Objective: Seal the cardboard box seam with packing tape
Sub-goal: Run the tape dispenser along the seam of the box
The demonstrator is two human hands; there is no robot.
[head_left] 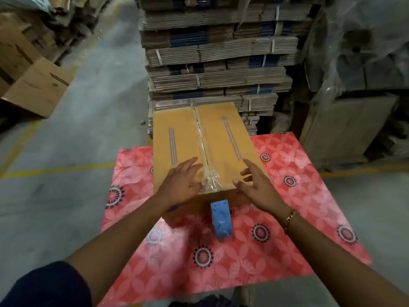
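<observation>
My left hand (181, 180) lies flat and spread on the box (205, 147); my right hand (256, 185) is spread too, holding nothing.

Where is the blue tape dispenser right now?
The blue tape dispenser stands on the red flowered table, just in front of the cardboard box, between the left hand and right hand.
</observation>
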